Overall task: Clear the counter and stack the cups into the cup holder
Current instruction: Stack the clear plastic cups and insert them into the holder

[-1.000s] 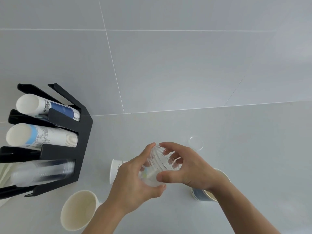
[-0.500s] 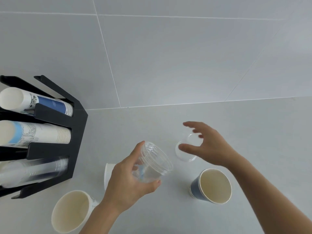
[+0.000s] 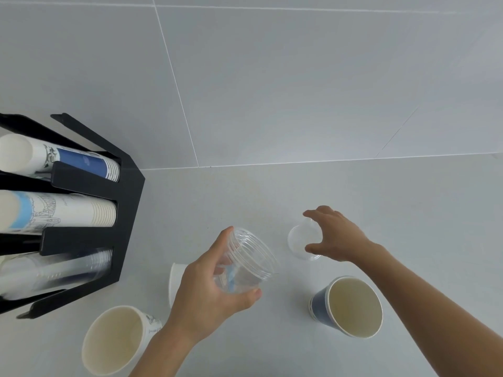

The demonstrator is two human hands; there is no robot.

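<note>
**Clear cups in both hands, paper cups waiting on the counter**

Seen near the centre of the view: left hand (image 3: 209,292), clamped around a stack of clear ribbed plastic cups (image 3: 245,262), thumb on the near side, fingers over the far side, mouth tilted toward 2 o'clock, lifted off the pale grey counter (image 3: 272,197). At 3 o'clock from it, just beside: right hand (image 3: 337,238), thumb and fingers curled around the rim of a small clear plastic cup (image 3: 303,240); whether that cup rests on the counter or hangs just above it cannot be told.

At 9 o'clock, along the left edge: black slotted cup holder (image 3: 128,202), three rows lying sideways. Far row: stack of white and blue paper cups (image 3: 62,159). Middle row: stack of white paper cups with light blue band and line drawing (image 3: 60,213). Near row: stack of clear plastic cups (image 3: 57,268).

At 7 o'clock from the left hand: upright white paper cup with printed drawing (image 3: 114,341). Partly hidden behind the left hand: another white paper cup lying on its side (image 3: 175,281). At 5 o'clock from the right hand: upright dark blue paper cup with cream inside (image 3: 351,306).
</note>
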